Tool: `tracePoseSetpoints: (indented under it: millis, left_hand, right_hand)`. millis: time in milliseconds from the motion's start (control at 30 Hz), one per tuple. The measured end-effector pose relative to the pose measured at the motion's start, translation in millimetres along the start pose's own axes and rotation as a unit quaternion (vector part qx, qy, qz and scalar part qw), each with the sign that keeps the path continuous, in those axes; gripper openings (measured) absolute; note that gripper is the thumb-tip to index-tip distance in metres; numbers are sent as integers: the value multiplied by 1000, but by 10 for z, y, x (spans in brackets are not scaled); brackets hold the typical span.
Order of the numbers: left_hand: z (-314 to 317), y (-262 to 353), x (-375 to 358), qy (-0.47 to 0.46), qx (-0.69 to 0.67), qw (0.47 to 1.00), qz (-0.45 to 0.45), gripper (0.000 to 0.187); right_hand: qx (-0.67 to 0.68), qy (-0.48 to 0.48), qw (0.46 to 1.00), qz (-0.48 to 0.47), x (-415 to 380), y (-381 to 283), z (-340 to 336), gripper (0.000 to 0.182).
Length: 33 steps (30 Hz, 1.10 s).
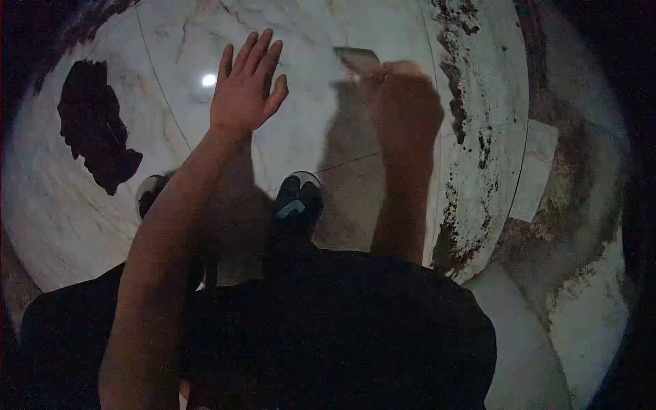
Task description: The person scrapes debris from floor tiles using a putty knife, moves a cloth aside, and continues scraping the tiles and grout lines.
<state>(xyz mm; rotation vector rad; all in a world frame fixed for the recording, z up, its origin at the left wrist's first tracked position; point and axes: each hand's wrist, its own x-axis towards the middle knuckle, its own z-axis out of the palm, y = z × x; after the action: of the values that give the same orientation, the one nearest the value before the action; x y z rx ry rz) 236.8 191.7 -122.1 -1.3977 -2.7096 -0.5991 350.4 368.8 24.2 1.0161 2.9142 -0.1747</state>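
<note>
My left hand (242, 96) is stretched out palm down over the pale marble-patterned floor (307, 102), fingers apart and holding nothing. To its right, my right hand (408, 92) is closed around a flat-bladed scraper (357, 59). The scraper's grey blade points left, and its handle is hidden in the fist. My right hand looks blurred and is close over the tiles, its shadow falling to the left.
A dark ragged patch (99, 126) lies on the floor at left. Dark crumbly residue (482, 147) runs along the right side, beside a loose pale tile piece (536, 171) on rough ground. My shoe (298, 198) stands between my arms; thin joints cross the tiles.
</note>
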Motion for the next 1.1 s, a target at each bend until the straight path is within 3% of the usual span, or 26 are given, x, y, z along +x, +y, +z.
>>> tracePoseSetpoints:
  millis: [100, 167, 233, 300, 367, 433, 467, 533, 567, 633, 667, 733, 767, 833, 867, 933, 967, 1033, 1100]
  left_hand:
    - [18, -9, -4, 6, 2, 1000, 4, 57]
    - [13, -9, 10, 16, 8, 1000, 13, 57]
    - [1, 2, 24, 4, 3, 1000, 13, 58]
    - [38, -25, 4, -12, 10, 1000, 6, 60]
    - [21, -24, 18, -5, 2, 1000, 10, 60]
    - [-19, 2, 8, -8, -19, 1000, 0, 61]
    - [-27, -11, 10, -7, -18, 1000, -7, 61]
    - [-19, -12, -2, -12, -6, 1000, 5, 60]
    - [-15, -13, -8, -4, -19, 1000, 6, 59]
    - [-1, -11, 9, -4, -8, 1000, 11, 59]
    - [-1, -7, 16, -4, 3, 1000, 8, 59]
    - [-9, 6, 22, -10, -7, 1000, 5, 59]
    - [3, 9, 20, -9, -10, 1000, 3, 59]
    - [-9, -9, 2, -11, -14, 1000, -1, 59]
    - [-27, -6, 9, -11, -16, 1000, 0, 60]
    - [-23, -24, 9, -14, -10, 1000, -2, 60]
    - [-24, -21, 2, -11, -11, 1000, 2, 60]
    - [-40, -5, 11, -17, -7, 1000, 5, 60]
    - [-26, -3, 27, -14, -8, 1000, 6, 60]
  right_hand:
    - [18, 14, 998, 64, -83, -154, 313, 29]
    - [40, 195, 978, -69, 258, -79, 645, 29]
    - [24, 81, 996, 24, 807, -184, 532, 27]
    - [28, 76, 996, 25, 862, -105, 350, 27]
    - [36, 59, 997, -33, 530, -172, -84, 28]
    - [-27, 149, 985, -85, 157, -30, 162, 26]
    - [-26, 147, 985, -92, 71, -89, 189, 26]
    - [0, 49, 999, 1, -102, -260, 272, 26]
    - [-54, 77, 995, -20, 27, -258, 538, 27]
    - [31, 12, 998, 54, 441, -396, 414, 24]
    - [34, 16, 998, 59, 605, -379, 402, 24]
    - [195, 147, 968, -50, 819, -364, 299, 28]
    - [195, 148, 968, -51, 780, -282, 252, 28]
    - [-3, 95, 994, -61, 443, -267, -45, 22]
    - [-1, 92, 994, -67, 275, -308, -47, 22]
    - [34, -33, 998, 37, -20, -300, 107, 21]
    - [33, -37, 998, 36, -32, -299, 228, 21]
    - [16, 63, 997, -32, 91, -342, 484, 25]
    - [23, -31, 998, 55, 565, -498, 377, 27]
